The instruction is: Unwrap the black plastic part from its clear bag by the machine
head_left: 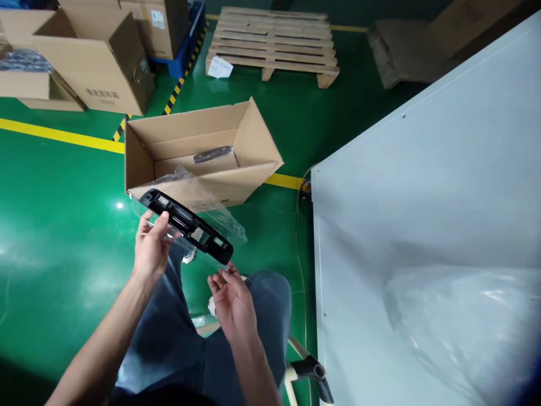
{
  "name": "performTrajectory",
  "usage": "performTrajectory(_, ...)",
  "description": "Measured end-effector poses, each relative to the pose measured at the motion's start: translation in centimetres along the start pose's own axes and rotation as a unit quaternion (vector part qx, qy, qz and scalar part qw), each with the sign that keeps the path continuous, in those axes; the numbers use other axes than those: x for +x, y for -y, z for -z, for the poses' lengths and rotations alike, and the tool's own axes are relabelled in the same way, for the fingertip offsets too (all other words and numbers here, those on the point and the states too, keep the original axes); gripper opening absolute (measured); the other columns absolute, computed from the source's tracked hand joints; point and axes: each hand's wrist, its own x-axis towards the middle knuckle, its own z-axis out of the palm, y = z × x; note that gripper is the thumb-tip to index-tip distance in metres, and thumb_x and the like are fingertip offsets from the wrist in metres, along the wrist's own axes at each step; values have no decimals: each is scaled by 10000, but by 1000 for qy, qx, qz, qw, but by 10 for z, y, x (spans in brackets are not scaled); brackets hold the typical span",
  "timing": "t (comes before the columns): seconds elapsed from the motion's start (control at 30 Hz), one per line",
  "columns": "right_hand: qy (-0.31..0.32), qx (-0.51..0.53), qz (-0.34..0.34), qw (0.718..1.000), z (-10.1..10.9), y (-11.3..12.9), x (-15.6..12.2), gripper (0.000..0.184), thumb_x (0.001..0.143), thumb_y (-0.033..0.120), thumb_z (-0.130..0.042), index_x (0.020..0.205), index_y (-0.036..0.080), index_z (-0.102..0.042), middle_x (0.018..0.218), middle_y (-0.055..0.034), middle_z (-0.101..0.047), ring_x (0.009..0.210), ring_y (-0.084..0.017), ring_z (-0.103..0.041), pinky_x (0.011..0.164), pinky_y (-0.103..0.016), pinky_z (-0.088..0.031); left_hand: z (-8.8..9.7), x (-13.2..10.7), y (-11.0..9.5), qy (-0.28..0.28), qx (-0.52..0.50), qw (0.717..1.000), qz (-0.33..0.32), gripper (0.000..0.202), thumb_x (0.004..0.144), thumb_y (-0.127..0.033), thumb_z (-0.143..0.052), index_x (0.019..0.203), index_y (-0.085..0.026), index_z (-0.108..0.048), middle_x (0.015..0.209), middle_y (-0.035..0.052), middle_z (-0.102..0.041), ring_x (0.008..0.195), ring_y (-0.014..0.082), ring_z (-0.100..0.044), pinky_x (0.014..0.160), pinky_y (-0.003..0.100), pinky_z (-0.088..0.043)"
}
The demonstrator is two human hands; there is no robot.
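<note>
A long black plastic panel with several cut-outs is gripped near its left end by my left hand, thumb on top. A clear plastic bag lies beneath and behind the panel and spreads out over the near wall of the open cardboard box. My right hand is just below the panel's right end. Its thumb and index finger are pinched together at what looks like the bag's edge. Inside the box lies another dark part in clear wrapping.
To my right stands a white table with a large clear plastic bag on it. A wooden pallet and other cardboard boxes stand farther off. A pipe frame joint is by my right knee; a cable runs along the floor.
</note>
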Motion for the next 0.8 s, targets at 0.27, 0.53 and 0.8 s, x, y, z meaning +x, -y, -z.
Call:
performTrajectory(0.27,-5,-161,114,980,14,-15,-6,408,720,243,-823,1080,296,-638,770,73,-636,699,-163,-627,781,-363,-558,-1,6,8,-6,-5,1000,16,606,606,-355,-1015,1020,-259,-584,772,-118,-654,611,69,-640,659,225,-580)
performTrajectory(0.53,89,-395,83,910,68,-6,29,475,723,394,-893,1142,241,-730,788,9,-710,745,-183,-650,731,-327,-548,-33,42,-26,116,40,992,-5,536,642,-349,-1000,1067,-224,-699,777,-51,-669,573,76,-620,513,161,-532)
performTrajectory(0.8,58,-517,49,852,132,2,84,493,690,633,-857,981,238,-804,798,-62,-752,762,-261,-716,744,-388,-577,-87,161,-77,186,51,981,9,386,706,-257,-939,925,-184,-630,784,15,-721,573,139,-687,493,194,-562)
